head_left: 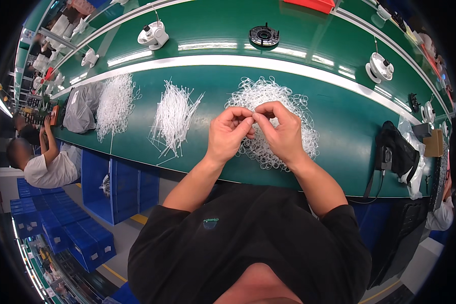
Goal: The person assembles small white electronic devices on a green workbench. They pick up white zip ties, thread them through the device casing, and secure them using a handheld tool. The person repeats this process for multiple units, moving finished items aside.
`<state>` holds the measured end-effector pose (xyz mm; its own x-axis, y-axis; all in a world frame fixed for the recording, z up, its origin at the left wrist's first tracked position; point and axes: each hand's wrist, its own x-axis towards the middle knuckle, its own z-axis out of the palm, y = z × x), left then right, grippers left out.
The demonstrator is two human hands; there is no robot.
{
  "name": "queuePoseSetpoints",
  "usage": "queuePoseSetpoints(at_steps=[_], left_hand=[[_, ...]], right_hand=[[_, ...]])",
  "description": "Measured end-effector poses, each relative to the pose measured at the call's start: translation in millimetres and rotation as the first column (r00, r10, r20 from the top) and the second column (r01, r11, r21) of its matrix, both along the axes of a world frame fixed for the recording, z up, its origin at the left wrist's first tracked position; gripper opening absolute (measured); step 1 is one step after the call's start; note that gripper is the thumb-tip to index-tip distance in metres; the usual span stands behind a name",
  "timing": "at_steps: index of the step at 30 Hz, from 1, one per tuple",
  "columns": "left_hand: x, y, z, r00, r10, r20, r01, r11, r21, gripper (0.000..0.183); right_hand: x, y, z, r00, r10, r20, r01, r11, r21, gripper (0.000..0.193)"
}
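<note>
My left hand [227, 136] and my right hand [282, 133] meet fingertip to fingertip, thumbs and forefingers pinched together. Whatever they hold is too small and too covered by the fingers to make out. Below and behind them a large heap of white cable ties bent into loops [268, 91] spreads on the green worktable [339, 137]. To the left of my hands lies a pile of straight white cable ties [174, 116], roughly lined up. Farther left is another white pile [115, 104], with looped ends showing along its edge.
Grey plastic bags [79, 109] sit at the table's left end, a black bag [390, 152] at its right. White fan-like units [153, 35] and a round black part [264, 35] stand beyond the white rail. Blue crates [88, 240] fill the floor at left, near a seated co-worker [50, 167].
</note>
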<state>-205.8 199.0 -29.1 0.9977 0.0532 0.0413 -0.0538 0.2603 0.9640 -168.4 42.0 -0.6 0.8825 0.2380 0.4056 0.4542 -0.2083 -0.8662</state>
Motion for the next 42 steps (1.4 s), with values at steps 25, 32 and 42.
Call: queuePoseSetpoints(at_steps=[25,32,42], left_hand=[[14,32,0,0.998,0.041,0.052,-0.064,0.819,0.570,0.014],[80,133,-15,0.938,0.295,0.184,-0.233,0.143,0.962,0.014],[95,143,-25,0.961,0.274,0.040,-0.048,0.025,0.999,0.011]], right_hand=[[7,-16,-2,0.989,0.039,-0.142,-0.064,0.982,-0.175,0.020],[18,-36,-2,0.998,-0.061,0.010,0.061,0.962,-0.264,0.017],[17,-43,-3,0.999,-0.027,0.039,0.036,0.961,-0.273,0.014]])
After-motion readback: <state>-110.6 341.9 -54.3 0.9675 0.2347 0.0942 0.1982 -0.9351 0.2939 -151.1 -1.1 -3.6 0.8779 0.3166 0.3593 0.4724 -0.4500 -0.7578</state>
